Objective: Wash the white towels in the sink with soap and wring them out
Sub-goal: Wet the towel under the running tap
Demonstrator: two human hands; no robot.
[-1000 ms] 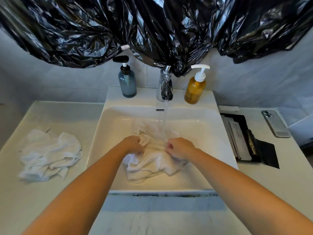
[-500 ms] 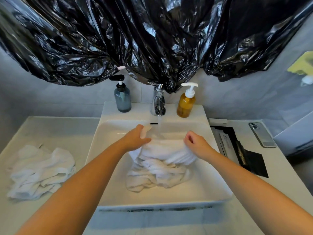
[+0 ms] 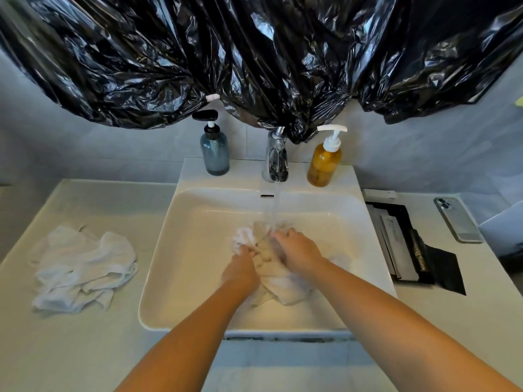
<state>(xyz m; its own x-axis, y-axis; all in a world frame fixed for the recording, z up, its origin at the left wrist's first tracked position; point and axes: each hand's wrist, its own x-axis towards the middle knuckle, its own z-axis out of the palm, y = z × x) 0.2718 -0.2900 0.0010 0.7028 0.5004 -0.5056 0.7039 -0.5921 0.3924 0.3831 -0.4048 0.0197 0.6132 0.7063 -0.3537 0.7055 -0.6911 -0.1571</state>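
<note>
Centre frame: left hand (image 3: 240, 268) and right hand (image 3: 297, 250) both clenched on a bunched wet towel (image 3: 283, 285) low in the sink (image 3: 198, 250), with faucet (image 3: 276, 157) water running onto it. A second towel (image 3: 82, 267) lies crumpled on the surface (image 3: 70, 349) at left. Soap bottles, blue (image 3: 214, 154) and amber (image 3: 324, 162), flank the faucet.

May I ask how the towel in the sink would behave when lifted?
The wet towel would probably sag limply, since it bunches between the left hand and right hand. Being under the running tap, it is likely heavy and dripping.
</note>
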